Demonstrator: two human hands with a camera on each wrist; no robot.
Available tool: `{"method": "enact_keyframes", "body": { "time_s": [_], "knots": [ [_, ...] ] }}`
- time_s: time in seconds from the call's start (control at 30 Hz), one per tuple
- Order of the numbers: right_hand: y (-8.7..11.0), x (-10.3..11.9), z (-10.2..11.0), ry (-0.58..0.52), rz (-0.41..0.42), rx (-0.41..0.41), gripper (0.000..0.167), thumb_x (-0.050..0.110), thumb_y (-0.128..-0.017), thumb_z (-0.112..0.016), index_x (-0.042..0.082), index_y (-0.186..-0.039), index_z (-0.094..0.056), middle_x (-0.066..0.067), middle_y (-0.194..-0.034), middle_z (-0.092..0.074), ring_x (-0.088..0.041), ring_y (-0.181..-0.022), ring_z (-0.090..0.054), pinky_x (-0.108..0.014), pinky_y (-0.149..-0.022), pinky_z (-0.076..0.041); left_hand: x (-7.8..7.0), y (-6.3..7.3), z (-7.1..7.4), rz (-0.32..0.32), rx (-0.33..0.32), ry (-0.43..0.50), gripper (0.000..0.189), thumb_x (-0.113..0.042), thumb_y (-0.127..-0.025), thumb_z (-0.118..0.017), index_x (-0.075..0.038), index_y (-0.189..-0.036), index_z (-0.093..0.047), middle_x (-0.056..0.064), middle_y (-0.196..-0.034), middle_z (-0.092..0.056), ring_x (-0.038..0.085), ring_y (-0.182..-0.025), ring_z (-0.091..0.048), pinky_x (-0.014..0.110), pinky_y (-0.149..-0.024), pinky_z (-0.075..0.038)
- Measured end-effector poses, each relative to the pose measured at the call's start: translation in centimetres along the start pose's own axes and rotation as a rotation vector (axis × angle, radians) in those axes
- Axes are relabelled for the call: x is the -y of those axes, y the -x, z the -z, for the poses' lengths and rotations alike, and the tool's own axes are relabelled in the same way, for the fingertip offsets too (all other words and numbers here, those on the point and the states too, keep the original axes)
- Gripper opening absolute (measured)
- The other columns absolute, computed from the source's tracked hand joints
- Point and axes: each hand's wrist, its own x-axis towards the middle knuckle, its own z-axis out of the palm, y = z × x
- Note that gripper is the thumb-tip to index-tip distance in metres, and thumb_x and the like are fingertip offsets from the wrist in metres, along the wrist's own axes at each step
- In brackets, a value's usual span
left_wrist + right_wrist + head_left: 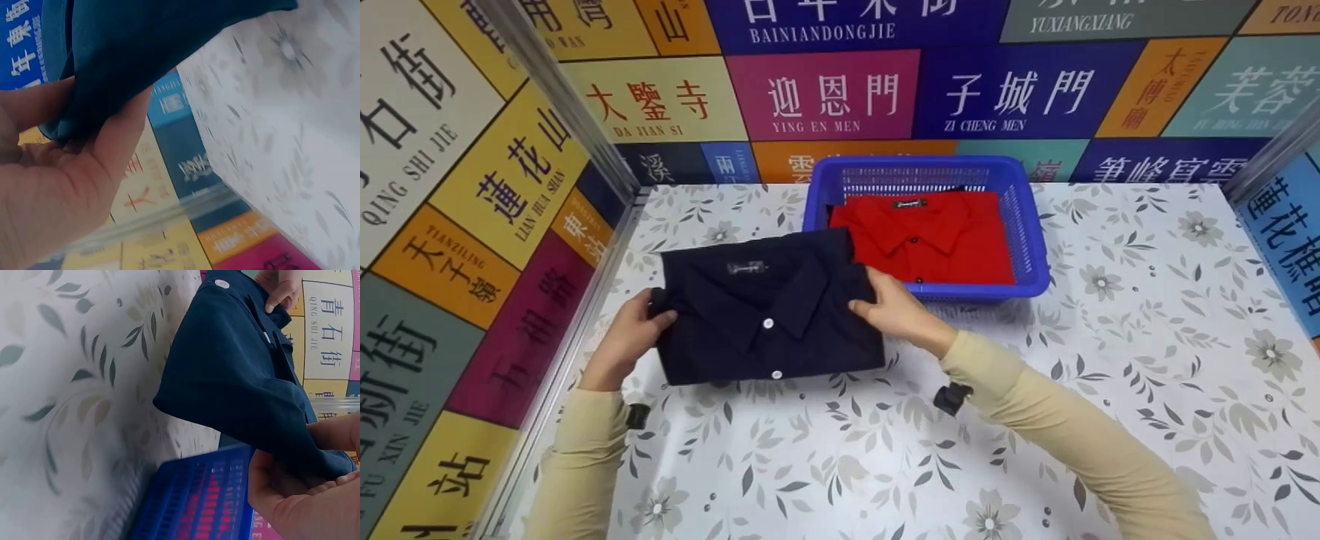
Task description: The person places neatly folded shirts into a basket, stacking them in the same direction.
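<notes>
A folded navy shirt (735, 315) with a collar and white buttons is held up off the table between both hands. My left hand (624, 336) pinches its left edge, thumb over the front. On the opposite edge my right hand (906, 309) grips the cloth, close to the basket's front left corner. In the left wrist view the left hand (79, 169) has the shirt's cloth (129, 50) between thumb and fingers. The right wrist view shows the right hand (309, 495) curled around the shirt's side (242, 377). A folded red shirt (934, 236) lies in the blue plastic basket (1039, 247).
The table (1110, 390) has a white cover printed with grey flowers and leaves. Panels with coloured street-name signs (821, 94) stand along the back and both sides. Behind the navy shirt, the basket sits against the back panel.
</notes>
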Motion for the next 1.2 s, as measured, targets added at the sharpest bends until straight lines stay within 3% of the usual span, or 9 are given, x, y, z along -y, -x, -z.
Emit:
{"method": "enact_keyframes", "body": {
  "time_s": [0.17,0.33,0.67,0.8,0.93,1.03,1.2],
  "knots": [
    [1.3,-0.9,2.1,-0.004,-0.007,-0.022,0.052,0.001,-0.088,-0.059,-0.008,-0.137,-0.042,-0.023,-0.129,-0.055,-0.032,-0.121,-0.050,-0.044,-0.103,-0.037,-1.1,-0.7,-1.9,-0.042,-0.005,-0.047,0.031,0.003,-0.095,-0.051,0.015,-0.122,-0.045,0.027,-0.116,-0.054,0.026,-0.101,-0.054,0.030,-0.087,-0.044],
    [2.5,-1.2,4.4,-0.050,-0.024,-0.038,0.049,-0.002,-0.089,-0.057,-0.010,-0.135,-0.043,-0.024,-0.125,-0.057,-0.033,-0.115,-0.055,-0.043,-0.100,-0.041,-2.6,-1.4,-3.6,-0.061,0.013,-0.072,0.048,0.001,-0.094,-0.054,0.019,-0.134,-0.036,0.035,-0.133,-0.043,0.040,-0.126,-0.040,0.045,-0.106,-0.031],
    [3.6,-2.1,9.6,-0.014,-0.072,-0.133,0.044,-0.001,-0.089,-0.057,-0.009,-0.131,-0.047,-0.025,-0.122,-0.059,-0.032,-0.110,-0.056,-0.042,-0.096,-0.043,-5.4,-3.7,-7.3,-0.142,0.049,-0.067,0.033,0.001,-0.092,-0.057,0.012,-0.123,-0.050,0.026,-0.115,-0.059,0.033,-0.103,-0.058,0.040,-0.091,-0.045],
    [4.0,-2.1,11.5,-0.002,-0.077,-0.166,0.041,-0.001,-0.089,-0.055,-0.010,-0.128,-0.049,-0.024,-0.119,-0.060,-0.027,-0.102,-0.058,-0.033,-0.089,-0.047,-7.0,-4.6,-8.1,-0.146,0.103,-0.086,0.038,0.000,-0.092,-0.058,0.011,-0.127,-0.047,0.025,-0.119,-0.058,0.031,-0.105,-0.057,0.038,-0.090,-0.046],
    [4.1,-2.1,13.3,0.011,-0.071,-0.228,0.036,0.001,-0.088,-0.054,-0.010,-0.122,-0.053,-0.022,-0.112,-0.062,-0.016,-0.090,-0.060,-0.023,-0.079,-0.049,-8.9,-5.6,-8.9,-0.143,0.169,-0.096,0.035,-0.001,-0.093,-0.057,0.009,-0.126,-0.048,0.024,-0.112,-0.059,0.028,-0.096,-0.060,0.032,-0.078,-0.051],
    [4.0,-2.5,14.6,0.036,-0.063,-0.296,0.032,0.004,-0.088,-0.054,-0.009,-0.117,-0.056,-0.016,-0.103,-0.064,-0.009,-0.081,-0.059,-0.019,-0.073,-0.048,-10.1,-6.5,-9.7,-0.143,0.207,-0.077,0.033,0.000,-0.093,-0.057,0.007,-0.124,-0.049,0.021,-0.106,-0.061,0.024,-0.088,-0.061,0.028,-0.068,-0.053],
    [3.3,-3.6,16.5,0.011,-0.058,-0.383,0.024,0.006,-0.087,-0.054,-0.008,-0.107,-0.059,-0.001,-0.088,-0.064,-0.006,-0.075,-0.057,-0.018,-0.068,-0.048,-11.8,-8.1,-10.8,-0.160,0.229,-0.062,0.032,0.002,-0.091,-0.059,0.006,-0.122,-0.052,0.019,-0.102,-0.064,0.020,-0.083,-0.062,0.026,-0.065,-0.053]
  ]
}}
